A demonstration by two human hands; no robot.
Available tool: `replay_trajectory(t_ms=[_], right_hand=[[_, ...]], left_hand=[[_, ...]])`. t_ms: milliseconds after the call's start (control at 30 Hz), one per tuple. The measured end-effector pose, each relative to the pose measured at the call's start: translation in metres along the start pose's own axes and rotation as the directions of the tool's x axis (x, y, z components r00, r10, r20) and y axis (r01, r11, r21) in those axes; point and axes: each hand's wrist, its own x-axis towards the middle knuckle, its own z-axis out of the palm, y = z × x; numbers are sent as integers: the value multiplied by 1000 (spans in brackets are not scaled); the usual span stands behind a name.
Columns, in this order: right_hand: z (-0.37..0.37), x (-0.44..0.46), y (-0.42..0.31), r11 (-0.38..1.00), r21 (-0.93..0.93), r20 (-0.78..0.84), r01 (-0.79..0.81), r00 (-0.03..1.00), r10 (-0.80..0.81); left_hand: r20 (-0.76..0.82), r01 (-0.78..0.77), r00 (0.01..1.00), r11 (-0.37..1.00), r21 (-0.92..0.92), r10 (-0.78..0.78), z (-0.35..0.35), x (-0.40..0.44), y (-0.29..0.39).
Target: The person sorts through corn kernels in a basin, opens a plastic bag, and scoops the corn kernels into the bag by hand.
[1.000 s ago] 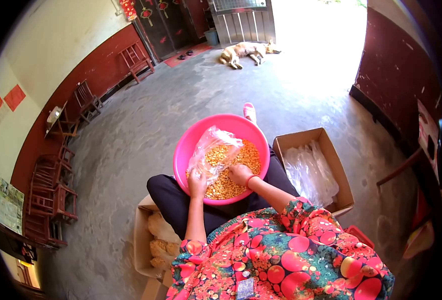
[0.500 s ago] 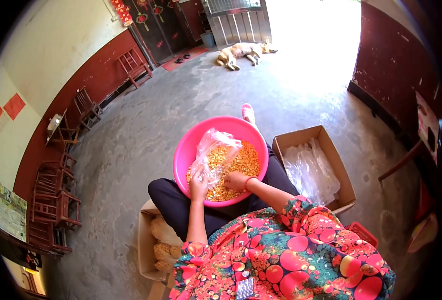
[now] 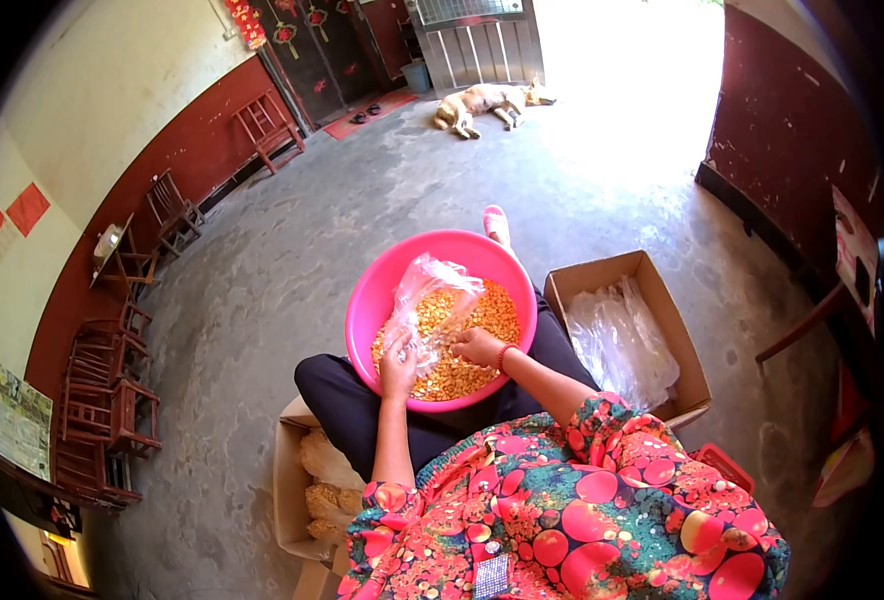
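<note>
A pink plastic basin (image 3: 362, 300) rests across my lap, holding a layer of orange-yellow corn kernels (image 3: 497, 310). My left hand (image 3: 398, 370) is closed on the near side of a clear plastic bag (image 3: 424, 290), which stands partly open over the kernels. At the bag's right side is my right hand (image 3: 479, 347), a red band on its wrist. Its fingers are curled together at the plastic, just above the kernels. What lies inside those fingers is hidden.
On my right stands a cardboard box (image 3: 697, 365) of clear plastic bags (image 3: 622, 340). Another cardboard box (image 3: 290, 480), at my left, contains filled bags (image 3: 330, 510). A dog (image 3: 487, 105) lies near the doorway. Wooden chairs (image 3: 92, 375) line the left wall.
My right hand has risen out of the kernels, up to the bag's side. My left hand keeps its hold on the bag in nearly the same place.
</note>
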Motion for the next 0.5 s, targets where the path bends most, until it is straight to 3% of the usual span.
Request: replay_trajectory(t_ms=[167,367,500], right_hand=[[0,2,3,996,66,32,-55,998,53],[-1,1,2,1000,18,70,11,997,-12],[-4,-5,-5,997,79,185,-22,983,7]], left_hand=[[6,4,1000,1000,-2,-4,0,0,3],[8,26,1000,999,-21,-26,1,1,-2],[14,35,999,999,-23,-35,2,1,-6]])
